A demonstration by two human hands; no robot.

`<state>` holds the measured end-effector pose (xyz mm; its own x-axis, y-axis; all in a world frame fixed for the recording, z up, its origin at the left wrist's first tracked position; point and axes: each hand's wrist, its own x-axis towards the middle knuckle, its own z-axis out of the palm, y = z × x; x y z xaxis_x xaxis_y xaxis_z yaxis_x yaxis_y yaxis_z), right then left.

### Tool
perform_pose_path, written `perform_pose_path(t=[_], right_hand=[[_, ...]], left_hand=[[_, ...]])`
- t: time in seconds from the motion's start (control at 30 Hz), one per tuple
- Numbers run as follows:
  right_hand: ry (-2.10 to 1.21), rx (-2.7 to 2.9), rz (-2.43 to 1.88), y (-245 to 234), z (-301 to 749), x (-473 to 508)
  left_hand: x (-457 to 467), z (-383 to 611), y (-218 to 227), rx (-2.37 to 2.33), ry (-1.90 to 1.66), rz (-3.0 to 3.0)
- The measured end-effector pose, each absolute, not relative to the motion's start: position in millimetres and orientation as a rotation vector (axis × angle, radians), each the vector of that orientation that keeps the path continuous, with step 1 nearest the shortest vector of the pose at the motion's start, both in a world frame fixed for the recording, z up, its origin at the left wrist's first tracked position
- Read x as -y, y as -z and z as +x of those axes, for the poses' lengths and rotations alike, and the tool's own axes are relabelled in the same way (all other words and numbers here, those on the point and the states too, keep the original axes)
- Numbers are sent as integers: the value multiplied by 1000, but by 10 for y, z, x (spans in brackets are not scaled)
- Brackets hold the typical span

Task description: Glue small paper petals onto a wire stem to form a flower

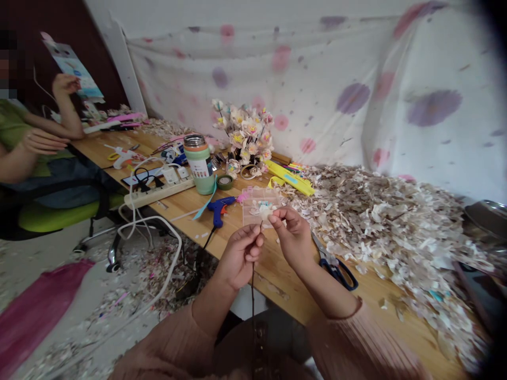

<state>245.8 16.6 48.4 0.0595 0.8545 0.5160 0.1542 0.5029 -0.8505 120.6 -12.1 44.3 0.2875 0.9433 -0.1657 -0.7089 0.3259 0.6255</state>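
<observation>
My left hand (242, 252) is closed around a thin dark stem (253, 285) that hangs down toward my lap. At the stem's top sits a small pale handmade flower (264, 210). My right hand (291, 232) pinches that flower's petals between thumb and fingers. Both hands hover over the near edge of the wooden table (277, 274), just in front of a clear plastic box (259, 203).
A blue glue gun (219, 207), blue-handled scissors (336, 269), a green flask (200, 163), a power strip (158, 192), tape roll (225, 182), a bouquet of finished flowers (245, 137) and a large heap of pale husk scraps (396, 227) lie on the table. Another person (35, 142) sits at far left.
</observation>
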Motion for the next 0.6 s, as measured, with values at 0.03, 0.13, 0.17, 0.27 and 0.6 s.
perform_pose_path(t=[0.03,0.13,0.17,0.27,0.6], right_hand=[[-659,1431,-949,-486,2462,-168],[-653,1395,-957,-498,2477,-167],[-659,1382,-950,-506,2482,-163],[-677,1371,-914,-542,2483,-129],[-839,1398,-885,-512,2377,-63]], left_hand=[[122,1207,-442,-574,-1163,485],[120,1209,-431,-585,-1172,490],[117,1209,-424,-593,-1175,495],[98,1214,-393,-625,-1210,531],[67,1258,-360,-690,-1375,681]])
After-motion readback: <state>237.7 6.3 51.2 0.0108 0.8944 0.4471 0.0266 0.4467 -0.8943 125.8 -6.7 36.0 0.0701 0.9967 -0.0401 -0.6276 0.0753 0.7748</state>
